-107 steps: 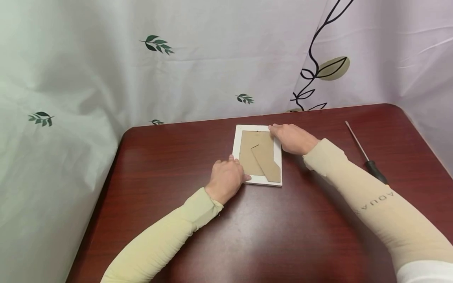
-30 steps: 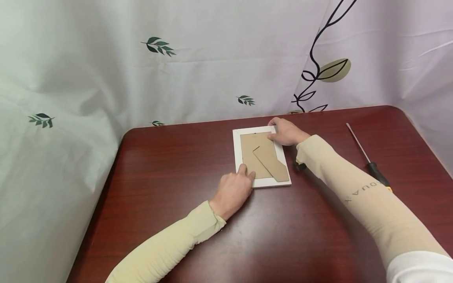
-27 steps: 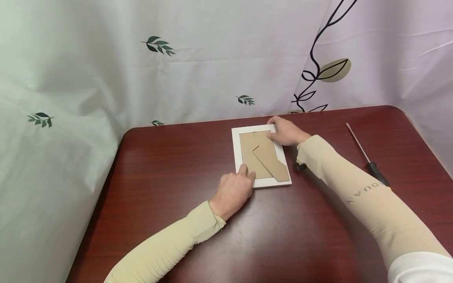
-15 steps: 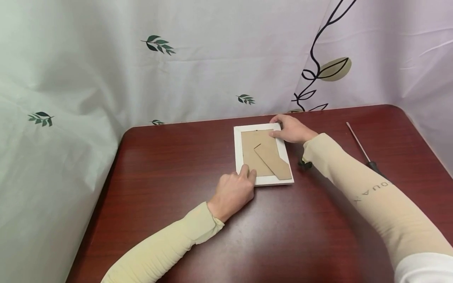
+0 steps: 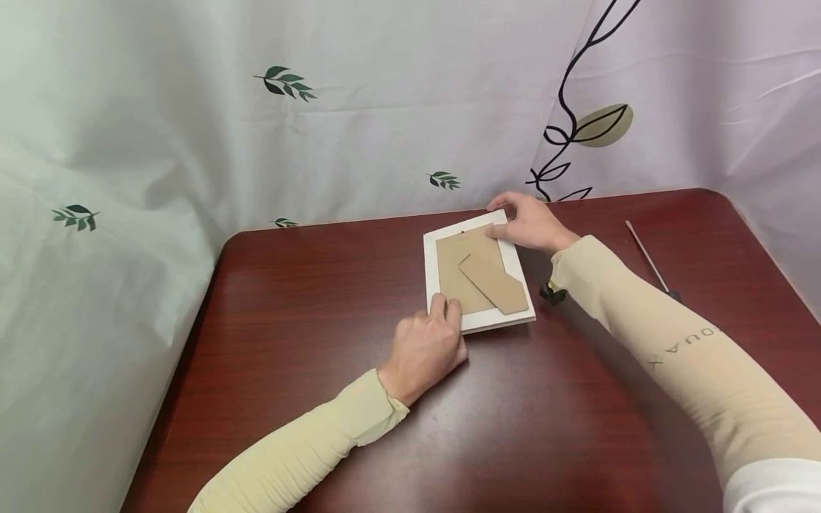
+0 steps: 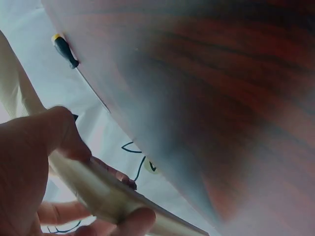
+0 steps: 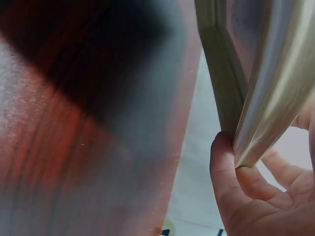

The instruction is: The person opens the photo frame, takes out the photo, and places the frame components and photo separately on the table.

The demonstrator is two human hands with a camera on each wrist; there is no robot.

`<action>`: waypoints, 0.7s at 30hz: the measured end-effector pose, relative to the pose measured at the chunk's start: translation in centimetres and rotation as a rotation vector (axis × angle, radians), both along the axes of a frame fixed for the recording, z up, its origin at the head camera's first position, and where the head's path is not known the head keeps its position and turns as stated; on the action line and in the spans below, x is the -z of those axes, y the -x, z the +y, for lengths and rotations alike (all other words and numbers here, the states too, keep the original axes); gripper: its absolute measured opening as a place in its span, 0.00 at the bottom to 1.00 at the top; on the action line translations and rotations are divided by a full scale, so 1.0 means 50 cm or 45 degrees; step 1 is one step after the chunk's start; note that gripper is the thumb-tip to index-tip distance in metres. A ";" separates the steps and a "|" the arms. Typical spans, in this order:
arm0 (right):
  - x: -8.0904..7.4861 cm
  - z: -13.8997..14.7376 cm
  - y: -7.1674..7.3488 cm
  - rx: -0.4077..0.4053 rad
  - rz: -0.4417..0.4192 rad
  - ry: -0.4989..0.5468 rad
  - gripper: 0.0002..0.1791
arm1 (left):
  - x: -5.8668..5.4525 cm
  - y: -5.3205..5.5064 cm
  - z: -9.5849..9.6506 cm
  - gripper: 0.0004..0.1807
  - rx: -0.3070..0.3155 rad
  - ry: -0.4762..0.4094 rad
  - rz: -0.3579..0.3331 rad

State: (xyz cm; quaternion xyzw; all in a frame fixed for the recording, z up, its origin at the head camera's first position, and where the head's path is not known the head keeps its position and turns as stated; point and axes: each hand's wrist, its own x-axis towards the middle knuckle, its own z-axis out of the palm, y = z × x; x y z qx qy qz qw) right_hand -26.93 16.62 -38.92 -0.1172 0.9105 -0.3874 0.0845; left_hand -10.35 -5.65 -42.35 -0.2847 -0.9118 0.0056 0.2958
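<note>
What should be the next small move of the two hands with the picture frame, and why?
Probably turn the picture frame over: the left hand and the right hand grip it at opposite corners, its brown backing faces up, and the wrist views suggest it is raised off the table.

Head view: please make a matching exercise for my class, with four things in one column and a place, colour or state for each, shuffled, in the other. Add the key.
Column one
1. screwdriver
2. left hand
3. table
4. right hand

Column two
A. at the far right corner of the white frame
B. partly hidden by the right sleeve
C. at the near left corner of the white frame
D. dark red

Pairs: 1-B, 2-C, 3-D, 4-A
</note>
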 end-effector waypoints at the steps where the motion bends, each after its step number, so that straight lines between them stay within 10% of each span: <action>1: -0.003 0.000 0.000 0.006 0.004 -0.003 0.26 | 0.000 -0.001 0.001 0.07 -0.017 -0.011 0.006; 21: -0.071 -0.041 -0.028 0.255 -0.062 0.129 0.24 | -0.014 -0.001 0.027 0.12 -0.102 0.046 0.161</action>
